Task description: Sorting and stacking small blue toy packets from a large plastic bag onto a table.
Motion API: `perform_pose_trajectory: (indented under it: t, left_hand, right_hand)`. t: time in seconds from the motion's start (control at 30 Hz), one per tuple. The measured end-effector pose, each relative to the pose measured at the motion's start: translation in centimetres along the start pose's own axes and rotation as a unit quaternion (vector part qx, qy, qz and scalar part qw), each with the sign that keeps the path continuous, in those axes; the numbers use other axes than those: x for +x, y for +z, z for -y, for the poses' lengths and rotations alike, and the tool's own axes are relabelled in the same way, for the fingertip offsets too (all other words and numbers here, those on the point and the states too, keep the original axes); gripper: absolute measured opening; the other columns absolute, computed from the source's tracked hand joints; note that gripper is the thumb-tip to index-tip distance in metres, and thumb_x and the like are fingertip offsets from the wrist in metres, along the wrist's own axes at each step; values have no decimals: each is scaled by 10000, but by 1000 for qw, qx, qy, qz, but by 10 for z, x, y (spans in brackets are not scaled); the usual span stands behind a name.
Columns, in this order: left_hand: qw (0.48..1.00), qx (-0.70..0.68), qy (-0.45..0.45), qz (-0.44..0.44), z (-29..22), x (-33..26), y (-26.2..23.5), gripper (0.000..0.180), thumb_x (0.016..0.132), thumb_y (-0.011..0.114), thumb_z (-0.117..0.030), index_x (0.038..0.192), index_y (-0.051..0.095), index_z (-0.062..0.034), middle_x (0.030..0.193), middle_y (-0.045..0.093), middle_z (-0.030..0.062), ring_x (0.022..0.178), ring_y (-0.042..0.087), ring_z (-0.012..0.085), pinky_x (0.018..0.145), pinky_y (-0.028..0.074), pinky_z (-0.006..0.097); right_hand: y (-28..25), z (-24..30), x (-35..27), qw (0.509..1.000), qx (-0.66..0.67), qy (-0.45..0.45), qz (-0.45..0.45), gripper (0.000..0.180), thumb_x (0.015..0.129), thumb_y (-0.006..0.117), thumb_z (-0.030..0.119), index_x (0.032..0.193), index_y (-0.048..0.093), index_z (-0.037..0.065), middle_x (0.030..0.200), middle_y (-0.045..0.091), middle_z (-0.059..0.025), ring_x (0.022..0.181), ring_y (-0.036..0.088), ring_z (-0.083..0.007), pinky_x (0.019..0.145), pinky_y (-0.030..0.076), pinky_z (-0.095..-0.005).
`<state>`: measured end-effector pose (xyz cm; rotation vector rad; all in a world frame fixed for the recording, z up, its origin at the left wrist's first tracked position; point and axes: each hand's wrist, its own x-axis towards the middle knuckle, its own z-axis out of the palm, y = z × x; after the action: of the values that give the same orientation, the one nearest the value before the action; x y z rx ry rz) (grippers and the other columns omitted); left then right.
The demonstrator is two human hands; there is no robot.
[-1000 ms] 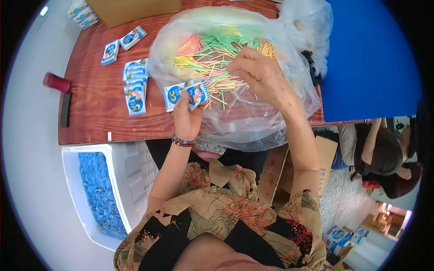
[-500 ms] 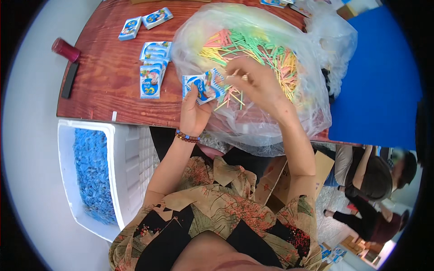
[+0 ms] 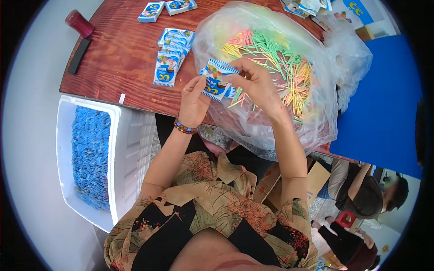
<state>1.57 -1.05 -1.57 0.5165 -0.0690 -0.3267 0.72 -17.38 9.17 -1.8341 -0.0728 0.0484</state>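
Observation:
A small blue-and-white printed packet (image 3: 217,80) is held up between my hands, with the striped edge of what looks like another piece behind it at the lower right. My left hand (image 3: 195,100) pinches its left edge between thumb and fingers. At the right edge, my right hand (image 3: 260,86) grips with thumb and forefinger. Directly behind lies an opened clear plastic bag (image 3: 246,124) with thin pink, yellow and green sticks (image 3: 271,49) spread in it. Left of the bag, several similar packets (image 3: 167,67) overlap in a row on the table.
Two small boxes (image 3: 151,11) lie at the far edge of the wooden table (image 3: 122,54). A dark red cup (image 3: 80,23) and a black bar (image 3: 79,56) are at left. Below stands a white box (image 3: 131,153) of blue pieces. People stand at right beyond a blue sheet (image 3: 379,104).
My right hand has come from above the sticks onto the packet's right edge. The packet has turned and is now gripped on both sides. The whole view has shifted slightly.

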Motion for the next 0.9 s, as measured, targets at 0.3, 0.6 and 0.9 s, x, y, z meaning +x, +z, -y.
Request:
perform_pose_trajectory:
  t: [0.3,0.6,0.9]
  left_hand:
    - [979,94,171,-62,-30,-21,-29,221,983,506,-136,1116,588,21,1069,631,74,965,594,130,848,489,309]
    - [691,600,322,-242,-81,-33,-57,264,925,575,-96,1180,576,-28,1202,557,100,1092,529,187,908,428,299]
    - [517,803,233,-182,-72,-25,-53,498,842,655,-265,1290,508,-104,1253,523,97,1186,462,281,992,293,452]
  right_hand:
    - [31,0,22,994,-47,-89,38,111,842,650,66,930,703,24,716,613,-18,661,537,-59,579,402,-238]
    - [124,-51,92,991,-99,-87,25,221,841,655,216,892,660,1,701,658,-123,663,645,-141,601,484,-293]
    - [37,-40,35,959,-258,-73,-88,216,830,654,187,972,663,25,733,647,-147,656,622,-315,620,476,-400]
